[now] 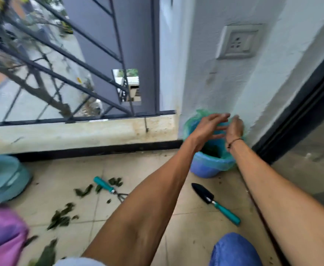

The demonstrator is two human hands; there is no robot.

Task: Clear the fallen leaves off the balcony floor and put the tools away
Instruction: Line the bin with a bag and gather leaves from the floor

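Both hands are over the mouth of the bin. Left hand (210,125): fingers straight and spread, palm turned toward the right, holding nothing visible. Right hand (234,126): seen from the back, blurred; fingers bent down toward the bin's far rim, and I cannot tell whether they pinch anything. A thin dark band sits on the right wrist. Judgement: the two hands are brushing or shaking leaf bits off into the bin, which would explain why they meet directly above its opening.

The bin (209,169) is a small blue bucket lined with a green plastic bag (225,163), standing in the corner against the white wall. Dark green matter shows inside; the hands and forearms cover most of the interior.

On the balcony floor (186,227), a black trowel (214,202) with a teal handle lies between the forearms, near the bin. A hand rake (107,187) with a teal handle lies to the left; its tines are partly hidden behind the left forearm. Fallen leaves (61,217) are scattered around and below the rake, more at the lower edge. Both tools lie loose, not put away.

Cut off by the frame: a teal basin (2,177) at left, purple cloth (2,233) lower left, a blue denim knee (232,250) at bottom. Motion blur softens most edges.
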